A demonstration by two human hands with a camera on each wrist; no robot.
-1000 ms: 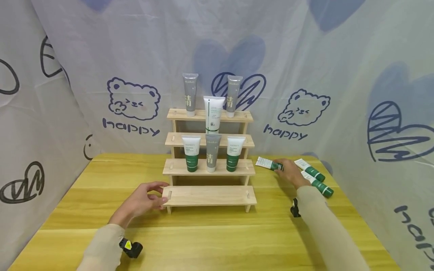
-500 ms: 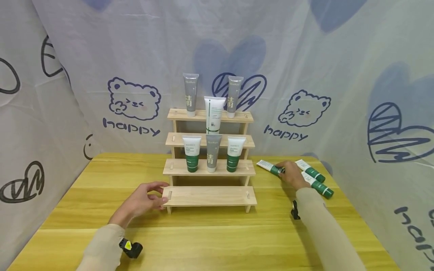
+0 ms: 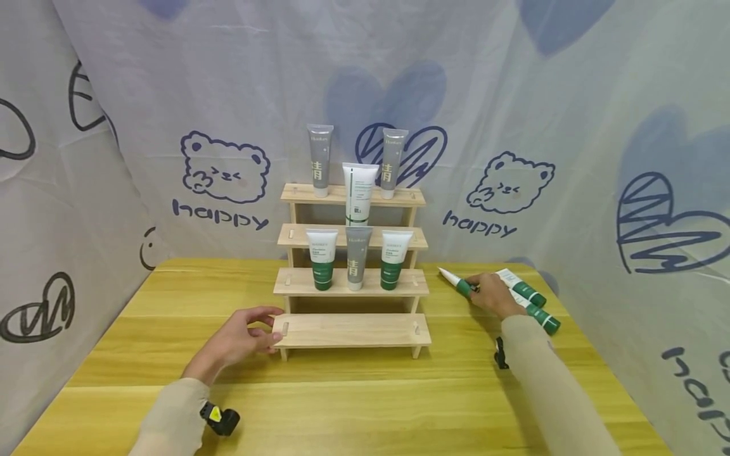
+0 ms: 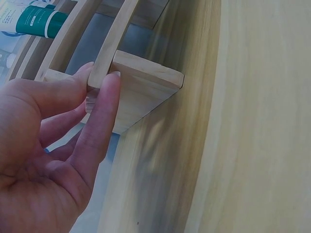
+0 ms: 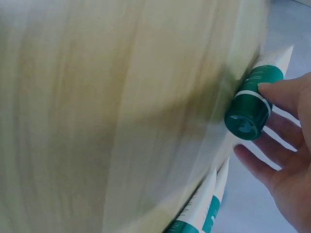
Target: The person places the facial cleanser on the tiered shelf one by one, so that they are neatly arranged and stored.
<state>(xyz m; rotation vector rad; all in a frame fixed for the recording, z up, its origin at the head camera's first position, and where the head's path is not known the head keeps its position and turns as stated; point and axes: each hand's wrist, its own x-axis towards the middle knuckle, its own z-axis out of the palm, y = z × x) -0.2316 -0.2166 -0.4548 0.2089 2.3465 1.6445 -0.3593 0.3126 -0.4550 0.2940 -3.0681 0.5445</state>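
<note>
**Right hand lifting a tube at the bench; left hand steadying the rack**

Near: left hand (image 3: pixel 242 339) at the left end of the lowest step of the wooden tiered rack (image 3: pixel 352 329). In the left wrist view its fingers (image 4: pixel 99 121) are spread and nearly straight, tips resting against the step's end; no wrap around it. Forearm lies low over the bench (image 3: pixel 342 405), sleeve to the wrist.

Mid: right arm reaches forward to the right of the rack. Right hand (image 3: pixel 492 294) pinches a white tube with green cap (image 3: pixel 456 280) at the cap end; in the right wrist view the thumb sits on the cap band and the other fingers (image 5: pixel 265 167) are loosely extended beneath it. The tube's crimped end points up and left, apparently tilted off the bench, just beside the rack's second step.

Two more tubes (image 3: pixel 533 304) lie on the bench just right of that hand.

Far: six tubes stand cap-down on the upper three steps; the lowest step is bare.

Judgement: pick-up stage, tube in hand but not yet placed. Next move likely calls for turning it cap-down and setting it upright on the bare step without knocking the row behind.
</note>
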